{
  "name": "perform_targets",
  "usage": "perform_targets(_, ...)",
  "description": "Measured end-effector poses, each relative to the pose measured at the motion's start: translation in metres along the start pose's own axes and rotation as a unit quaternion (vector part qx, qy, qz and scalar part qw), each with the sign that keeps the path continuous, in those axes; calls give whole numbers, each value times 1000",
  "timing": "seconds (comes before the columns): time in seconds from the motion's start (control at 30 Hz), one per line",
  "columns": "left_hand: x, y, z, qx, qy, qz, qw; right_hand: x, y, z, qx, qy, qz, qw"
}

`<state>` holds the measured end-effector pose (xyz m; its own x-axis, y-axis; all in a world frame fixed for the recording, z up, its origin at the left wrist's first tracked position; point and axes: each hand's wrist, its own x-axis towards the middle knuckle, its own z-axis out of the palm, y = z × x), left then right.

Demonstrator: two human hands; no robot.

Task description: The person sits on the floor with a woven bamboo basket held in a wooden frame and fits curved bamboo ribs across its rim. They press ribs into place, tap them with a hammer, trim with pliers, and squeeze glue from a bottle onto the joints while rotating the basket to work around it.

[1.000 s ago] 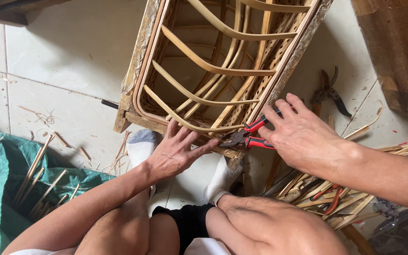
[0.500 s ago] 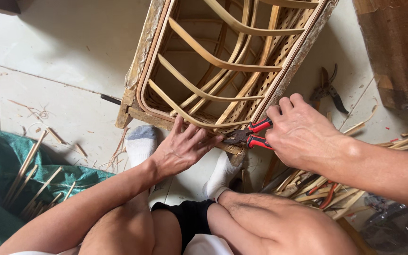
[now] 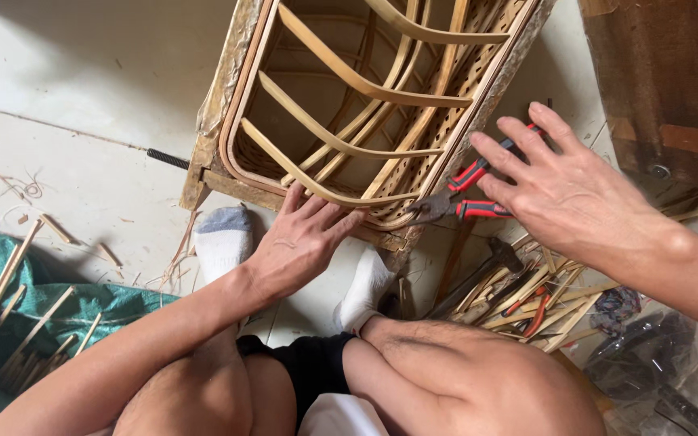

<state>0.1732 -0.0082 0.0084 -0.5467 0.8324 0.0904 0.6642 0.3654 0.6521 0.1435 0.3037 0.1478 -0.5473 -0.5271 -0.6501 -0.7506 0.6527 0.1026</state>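
A woven rattan chair frame (image 3: 381, 97) with curved cane slats lies on the tiled floor in front of me. My left hand (image 3: 300, 242) rests flat on its near lower rim, fingers spread against the cane. My right hand (image 3: 563, 190) holds red-handled pliers (image 3: 466, 194) at the frame's near right corner. The jaws touch the rim there. My fingers are stretched loosely over the handles and my thumb is hidden. My feet in white socks (image 3: 224, 238) brace the frame from below.
A hammer (image 3: 490, 258) and a pile of cut cane strips (image 3: 551, 295) lie right of my knee. A green tarp (image 3: 18, 307) with more strips is at left. A dark wooden piece (image 3: 656, 89) stands at top right. A threaded bolt (image 3: 167, 158) sticks out of the frame's left corner.
My right hand has shifted a little right with the pliers, and its fingers have loosened and stretched out. My left hand stays on the frame's rim.
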Motion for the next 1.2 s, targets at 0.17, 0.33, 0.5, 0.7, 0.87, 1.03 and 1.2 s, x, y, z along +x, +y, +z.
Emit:
perform_targets(0.17,9,7,-4,6,-6,-53,999,5,-5,-3,-38,-51,-32,997)
perform_targets(0.33,17,11,-6,25,0,-70,997,31,-4,-26,-102,-79,-86,988)
perform_targets(0.5,26,11,-9,19,-49,-116,992,54,1,-49,-131,-102,-146,975)
perform_targets(0.7,25,7,-5,-12,-62,-152,986,46,-13,-62,-156,-182,-150,959)
perform_targets(0.87,24,5,-11,-16,0,-88,996,29,-18,-43,-112,-166,-117,973)
perform_targets(1.03,-9,5,-54,39,154,73,985,7,-16,1,2,-7,-21,1000)
perform_targets(1.2,-66,-14,-51,-302,170,-456,820,7,-40,33,252,48,19,966)
